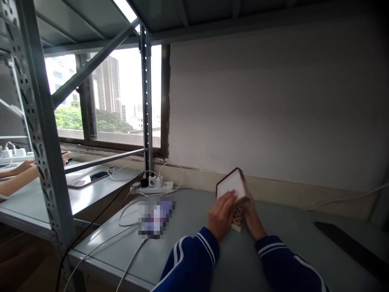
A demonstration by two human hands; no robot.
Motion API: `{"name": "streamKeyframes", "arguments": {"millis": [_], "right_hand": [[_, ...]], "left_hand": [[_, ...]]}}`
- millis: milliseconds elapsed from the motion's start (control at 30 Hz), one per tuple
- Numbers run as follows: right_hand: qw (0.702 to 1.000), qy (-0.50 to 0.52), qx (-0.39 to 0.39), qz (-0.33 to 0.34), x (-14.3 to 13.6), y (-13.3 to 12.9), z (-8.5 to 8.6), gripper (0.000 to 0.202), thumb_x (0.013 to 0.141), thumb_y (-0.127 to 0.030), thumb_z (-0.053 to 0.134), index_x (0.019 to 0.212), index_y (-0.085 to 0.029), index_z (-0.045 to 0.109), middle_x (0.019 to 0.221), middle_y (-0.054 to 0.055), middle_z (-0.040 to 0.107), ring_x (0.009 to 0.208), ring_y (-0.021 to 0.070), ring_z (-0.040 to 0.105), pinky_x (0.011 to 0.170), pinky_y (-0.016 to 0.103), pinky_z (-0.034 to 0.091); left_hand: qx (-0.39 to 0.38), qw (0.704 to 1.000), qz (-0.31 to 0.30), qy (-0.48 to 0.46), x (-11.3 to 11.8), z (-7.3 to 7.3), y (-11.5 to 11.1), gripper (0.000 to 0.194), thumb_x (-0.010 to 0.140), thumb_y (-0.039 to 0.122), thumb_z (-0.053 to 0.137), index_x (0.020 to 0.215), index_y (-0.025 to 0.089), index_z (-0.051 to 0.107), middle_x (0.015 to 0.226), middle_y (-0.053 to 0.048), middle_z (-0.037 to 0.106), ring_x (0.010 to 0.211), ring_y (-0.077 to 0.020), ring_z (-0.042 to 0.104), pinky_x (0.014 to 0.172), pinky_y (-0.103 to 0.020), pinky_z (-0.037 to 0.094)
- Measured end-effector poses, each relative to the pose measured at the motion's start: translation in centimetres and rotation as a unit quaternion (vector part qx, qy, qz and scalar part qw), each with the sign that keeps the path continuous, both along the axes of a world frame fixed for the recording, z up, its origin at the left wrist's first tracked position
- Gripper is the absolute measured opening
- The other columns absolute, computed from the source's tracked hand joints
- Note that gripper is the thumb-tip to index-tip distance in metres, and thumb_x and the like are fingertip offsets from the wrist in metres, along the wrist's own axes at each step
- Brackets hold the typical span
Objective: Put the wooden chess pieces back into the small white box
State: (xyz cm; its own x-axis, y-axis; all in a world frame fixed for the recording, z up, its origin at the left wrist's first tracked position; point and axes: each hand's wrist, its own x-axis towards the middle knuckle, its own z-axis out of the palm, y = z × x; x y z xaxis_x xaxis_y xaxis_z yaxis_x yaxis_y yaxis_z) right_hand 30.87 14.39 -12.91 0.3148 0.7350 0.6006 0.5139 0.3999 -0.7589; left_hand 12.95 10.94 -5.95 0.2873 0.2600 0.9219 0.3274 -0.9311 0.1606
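The tilted box is pinched by the left hand, perhaps for steadiness; by its side, the right hand's grip is too hidden to be told.

This looks like a shared workroom, whether office or workshop unclear: warehouse-style racking, with a perforated grey steel post at nine o'clock and a ribbed dark-grey metal shelf at twelve, surrounds a flat grey metal worktop at six. A plug-crowded white plastic power strip lies toward seven; another person's bare forearm is near nine.
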Motion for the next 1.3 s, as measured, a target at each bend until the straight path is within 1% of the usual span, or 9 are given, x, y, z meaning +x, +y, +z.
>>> {"name": "streamKeyframes", "arguments": {"millis": [133,267,467,600,700,867,1000,1167,1300], "right_hand": [[0.996,-0.016,-0.089,-0.005,1.2,1.0,-0.9,0.073,0.080,-0.056,0.032,0.138,-0.017,0.013,0.138,0.011,0.028,0.126,0.0213,0.027,0.105,0.038,0.019],[0.985,-0.049,-0.163,0.011,1.7,1.2,-0.8,0.060,0.082,-0.049,0.033,0.131,-0.014,0.033,0.128,0.014,0.043,0.117,0.0234,0.041,0.100,0.041,0.027],[0.985,-0.065,-0.159,-0.004,1.9,1.2,-0.2,0.037,0.081,-0.034,0.038,0.110,-0.018,0.055,0.114,0.007,0.056,0.106,0.0194,0.050,0.095,0.035,0.035],[0.985,-0.059,-0.161,0.001,2.4,1.6,-0.2,0.032,0.078,-0.032,0.045,0.102,-0.017,0.059,0.106,0.007,0.061,0.101,0.0201,0.053,0.093,0.036,0.037],[0.985,-0.051,-0.159,0.031,2.9,1.9,-0.1,0.034,0.075,-0.033,0.050,0.103,-0.016,0.060,0.107,0.007,0.061,0.100,0.0198,0.054,0.093,0.035,0.038],[0.981,-0.041,-0.160,0.101,3.2,1.9,0.3,0.036,0.072,-0.038,0.055,0.101,-0.017,0.062,0.105,0.007,0.062,0.099,0.0198,0.056,0.093,0.035,0.039],[0.972,-0.030,-0.170,0.161,3.2,1.5,0.5,0.041,0.069,-0.043,0.058,0.100,-0.017,0.063,0.105,0.007,0.063,0.098,0.0197,0.057,0.091,0.034,0.041],[0.960,-0.027,-0.192,0.200,3.7,1.1,0.5,0.050,0.067,-0.048,0.059,0.106,-0.017,0.061,0.111,0.007,0.059,0.103,0.0208,0.054,0.096,0.036,0.037],[0.945,-0.022,-0.229,0.233,4.1,0.4,1.3,0.053,0.064,-0.052,0.061,0.104,-0.017,0.062,0.110,0.008,0.060,0.104,0.0222,0.053,0.096,0.037,0.037]], "left_hand": [[-0.021,0.984,0.171,0.032,-1.4,-0.1,2.9,0.053,0.083,0.006,0.032,0.133,0.023,0.028,0.132,-0.003,0.038,0.125,-0.0171,0.025,0.104,-0.037,0.028],[-0.055,0.946,0.298,0.110,-2.6,-1.7,5.5,0.056,0.075,0.001,0.039,0.127,0.022,0.039,0.132,-0.006,0.037,0.126,-0.0233,0.023,0.105,-0.048,0.013],[-0.152,0.902,0.357,0.191,-2.9,-4.0,6.4,0.038,0.073,0.010,0.045,0.109,0.013,0.055,0.132,-0.015,0.035,0.127,-0.0315,0.017,0.100,-0.059,-0.002],[-0.201,0.921,0.306,0.131,-1.8,-3.8,6.6,0.042,0.074,0.014,0.044,0.116,0.009,0.050,0.134,-0.017,0.031,0.125,-0.0314,0.020,0.100,-0.058,0.004],[-0.216,0.960,0.150,0.097,-0.8,-3.4,7.7,0.040,0.081,0.012,0.034,0.118,0.011,0.048,0.130,-0.010,0.038,0.120,-0.0202,0.032,0.103,-0.038,0.021],[-0.357,0.924,-0.056,0.127,0.1,-4.0,10.2,0.040,0.089,0.034,0.029,0.110,0.010,0.053,0.111,-0.011,0.056,0.101,-0.0189,0.051,0.092,-0.031,0.037],[-0.376,0.919,-0.052,0.108,0.3,-4.6,10.9,0.041,0.089,0.037,0.028,0.100,0.010,0.058,0.099,-0.010,0.060,0.093,-0.0193,0.054,0.088,-0.031,0.039],[-0.423,0.902,-0.044,0.073,0.3,-4.7,9.8,0.043,0.088,0.031,0.033,0.125,0.008,0.039,0.123,-0.013,0.046,0.113,-0.0179,0.042,0.099,-0.029,0.029],[-0.454,0.882,-0.064,0.113,-0.7,-4.5,7.9,0.040,0.087,0.031,0.036,0.120,0.010,0.045,0.121,-0.011,0.049,0.111,-0.0182,0.044,0.097,-0.027,0.031]]}}
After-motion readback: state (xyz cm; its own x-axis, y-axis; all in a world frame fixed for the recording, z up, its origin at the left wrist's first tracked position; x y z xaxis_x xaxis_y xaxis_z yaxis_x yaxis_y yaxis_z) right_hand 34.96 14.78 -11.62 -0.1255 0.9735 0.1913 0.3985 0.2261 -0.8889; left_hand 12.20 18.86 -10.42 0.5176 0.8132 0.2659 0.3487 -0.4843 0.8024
